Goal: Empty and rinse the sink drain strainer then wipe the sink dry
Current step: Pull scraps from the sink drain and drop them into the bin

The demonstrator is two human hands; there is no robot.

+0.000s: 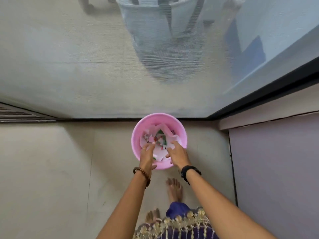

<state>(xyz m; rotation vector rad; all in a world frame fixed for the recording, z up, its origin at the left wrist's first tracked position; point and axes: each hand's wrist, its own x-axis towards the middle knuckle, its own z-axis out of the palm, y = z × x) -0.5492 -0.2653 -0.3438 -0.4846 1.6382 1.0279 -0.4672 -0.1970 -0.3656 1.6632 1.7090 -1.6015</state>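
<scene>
Pale, matte floor tiles (51, 169) run up to a dark door track, where a fine mesh screen (69, 66) blurs a ribbed plastic basket (164, 40) beyond. Against the track stands a round, glossy pink bin (138, 135) lined with a thin white bag (174, 138) and holding colourful scraps. Both hands reach into it: the left hand (146, 156) has fingers bunched over the scraps, the right hand (177, 154) curls on the bag's edge. Whether either grips anything is unclear; no strainer is discernible. A lilac wall (276, 169) stands right.

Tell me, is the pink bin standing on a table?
No, the pink bin stands on the floor, near the person's bare feet.
</scene>
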